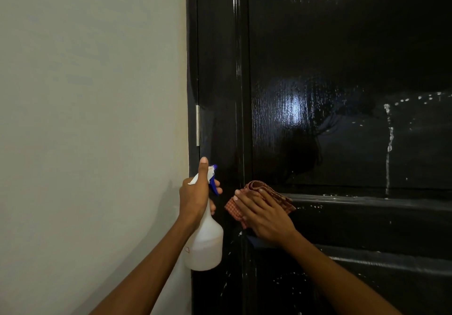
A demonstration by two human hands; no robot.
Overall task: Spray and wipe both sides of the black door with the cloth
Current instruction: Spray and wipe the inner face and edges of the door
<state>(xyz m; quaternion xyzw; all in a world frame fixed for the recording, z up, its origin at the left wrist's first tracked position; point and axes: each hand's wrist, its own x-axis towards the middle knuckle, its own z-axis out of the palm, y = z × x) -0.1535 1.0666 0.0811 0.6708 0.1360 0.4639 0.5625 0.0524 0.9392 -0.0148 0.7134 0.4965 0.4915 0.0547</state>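
Observation:
The glossy black door fills the right half of the view, wet with droplets and a white streak running down its panel. My left hand grips the neck of a white spray bottle with a blue trigger, held upright next to the door's left frame, thumb raised along the spray head. My right hand lies flat with straight fingers on a red checked cloth, pressing it against the door's horizontal rail just right of the bottle.
A pale painted wall takes up the left half. A silver hinge sits on the door frame edge above my left hand. Spray droplets speckle the lower panel.

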